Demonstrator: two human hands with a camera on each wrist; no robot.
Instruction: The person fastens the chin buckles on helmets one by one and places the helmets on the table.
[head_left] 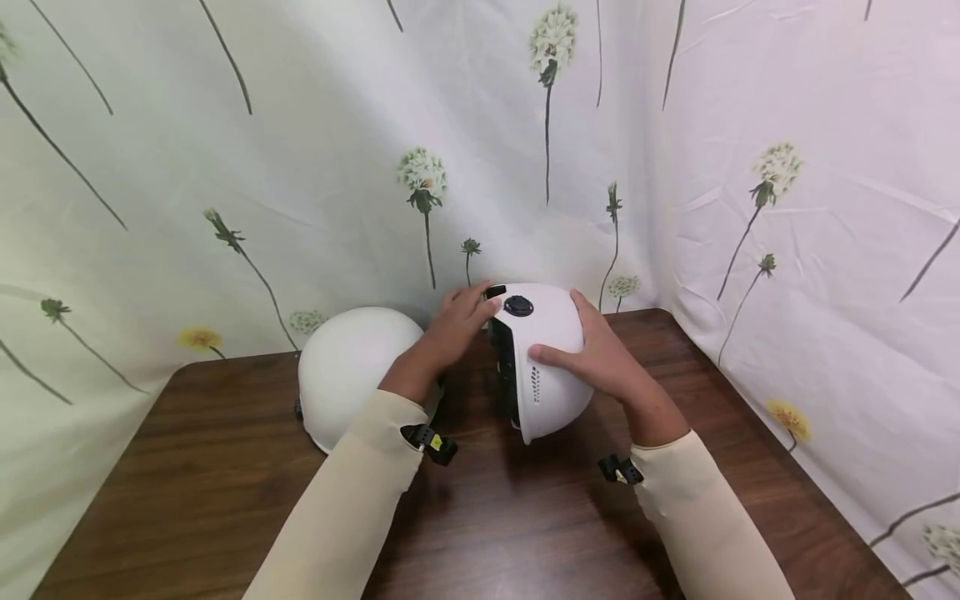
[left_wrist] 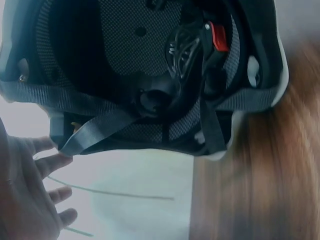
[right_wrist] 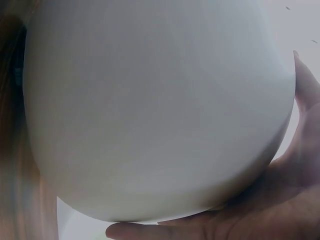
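A white helmet (head_left: 558, 408) is turned so its dark inside faces left; it appears raised off the table. My right hand (head_left: 611, 358) grips its rounded shell from the right, thumb on the near side and fingers spread round the far side. My left hand (head_left: 453, 329) touches its upper left edge near the round black vent (head_left: 519, 306), with fingers fairly straight and spread in the left wrist view. That view also shows the mesh lining (left_wrist: 137, 47), grey straps (left_wrist: 100, 131) and a red tab (left_wrist: 218, 37). The shell fills the right wrist view.
A second white helmet (head_left: 352, 358) rests dome-up on the brown wooden table (head_left: 225, 467), partly behind my left forearm. White cloth with a dandelion print (head_left: 337, 167) hangs behind the table and along its right side.
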